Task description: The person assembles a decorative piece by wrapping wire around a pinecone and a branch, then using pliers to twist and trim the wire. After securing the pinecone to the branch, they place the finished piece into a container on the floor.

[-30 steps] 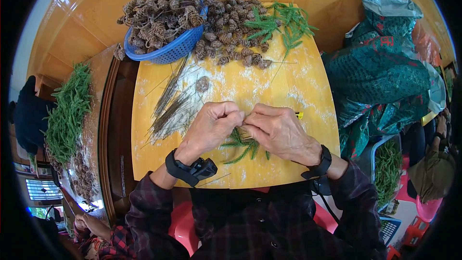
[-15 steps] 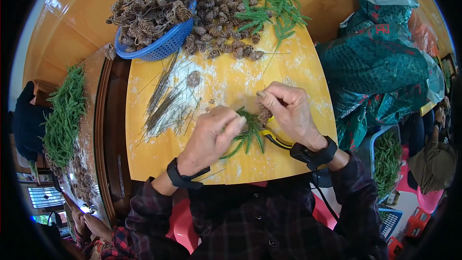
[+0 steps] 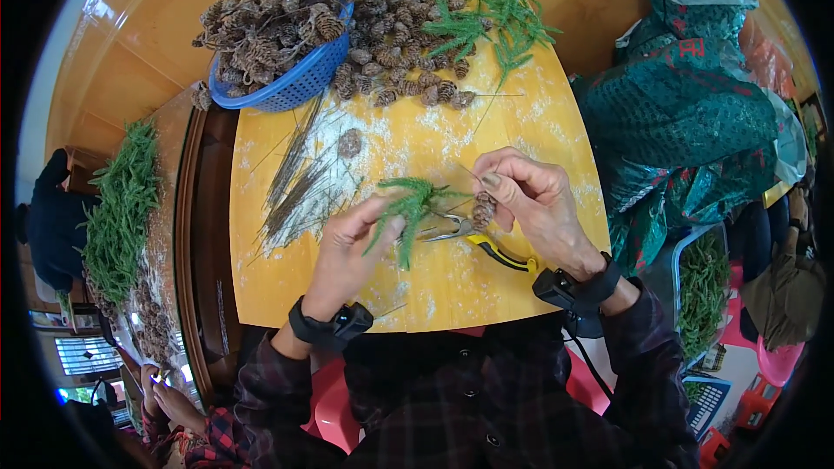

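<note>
My left hand [image 3: 340,252] is closed on a green artificial pine sprig [image 3: 415,198], whose needled fronds spread over the fingers. Between the fingertips of my right hand [image 3: 540,204] is a thin wire, with a brown pine cone [image 3: 483,211] hanging just below. Sprig and cone are close together; whether they are joined I cannot tell. Beneath the hands lie pliers [image 3: 506,256] with yellow and black handles. Thin dark wires [image 3: 300,187] lie in a bundle on the table, beside a single pine cone [image 3: 350,142] amid white powder.
A blue basket [image 3: 291,89] heaped with pine cones stands at the table's far left. Loose cones [image 3: 401,48] and green sprigs [image 3: 508,26] lie beside it. Green plastic bags [image 3: 673,122] bulge on the right. Another person's hands [image 3: 174,404] show at lower left, by a table with greenery [image 3: 122,208].
My left hand has turned and shifted left, lifting the sprig up from the table. My right hand has moved slightly right and now shows the cone and wire more plainly.
</note>
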Demonstrator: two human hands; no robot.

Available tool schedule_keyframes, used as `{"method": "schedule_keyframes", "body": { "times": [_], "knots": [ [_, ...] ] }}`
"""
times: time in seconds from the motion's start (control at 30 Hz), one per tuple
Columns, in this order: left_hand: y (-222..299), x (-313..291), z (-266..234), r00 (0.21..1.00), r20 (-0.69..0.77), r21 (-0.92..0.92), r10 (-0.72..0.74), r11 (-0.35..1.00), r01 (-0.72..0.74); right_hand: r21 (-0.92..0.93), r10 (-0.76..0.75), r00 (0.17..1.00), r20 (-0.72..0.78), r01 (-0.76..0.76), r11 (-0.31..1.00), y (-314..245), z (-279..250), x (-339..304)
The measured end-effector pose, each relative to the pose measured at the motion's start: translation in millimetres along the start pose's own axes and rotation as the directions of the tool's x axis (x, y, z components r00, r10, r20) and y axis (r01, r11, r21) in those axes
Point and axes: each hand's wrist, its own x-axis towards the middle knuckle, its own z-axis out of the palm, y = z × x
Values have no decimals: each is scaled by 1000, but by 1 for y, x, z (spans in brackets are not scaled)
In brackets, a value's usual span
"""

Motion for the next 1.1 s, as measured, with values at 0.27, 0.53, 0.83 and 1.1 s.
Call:
{"method": "schedule_keyframes", "body": {
  "times": [0.27,0.53,0.83,1.1],
  "knots": [
    [3,-6,1,954,164,-563,-250,771,299,9,104,968,227,-109,994,-1,5,0],
    [6,1,-6,943,248,-436,-221,844,312,-116,204,931,302,-176,977,3,1,0],
    [6,11,0,950,240,-504,-200,811,298,-27,211,963,165,-210,977,3,2,-3],
    [-7,9,2,972,204,-720,-116,655,229,138,132,978,160,-154,978,3,-3,-2]
  ]
}}
